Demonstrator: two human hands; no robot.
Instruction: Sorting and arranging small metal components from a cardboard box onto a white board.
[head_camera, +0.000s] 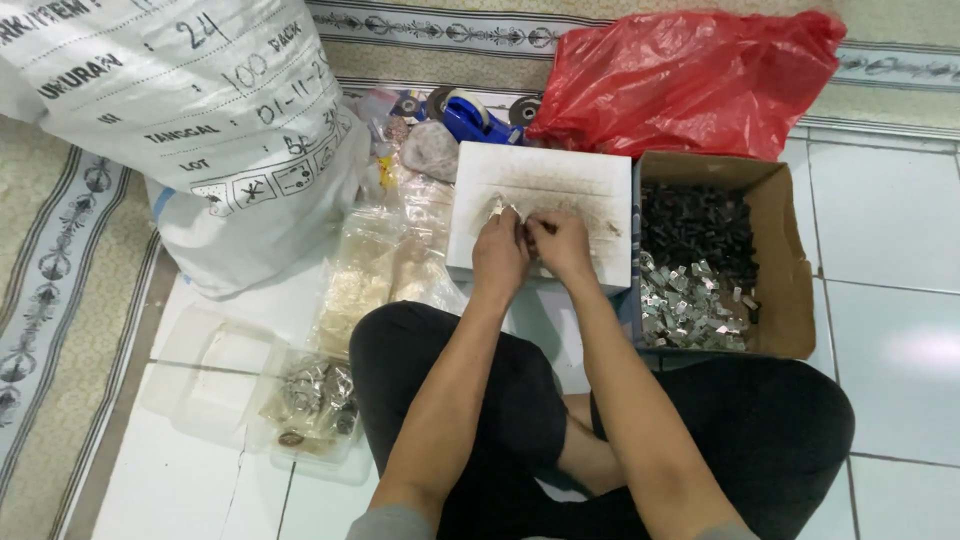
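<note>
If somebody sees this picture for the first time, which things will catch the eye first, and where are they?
The bright red plastic bag at the top right stands out most, with the big white sack at the top left. In the middle, the left hand and right hand meet over a white box, pinching something too small to tell. To the right, a cardboard box holds small black and silver metal pieces.
</note>
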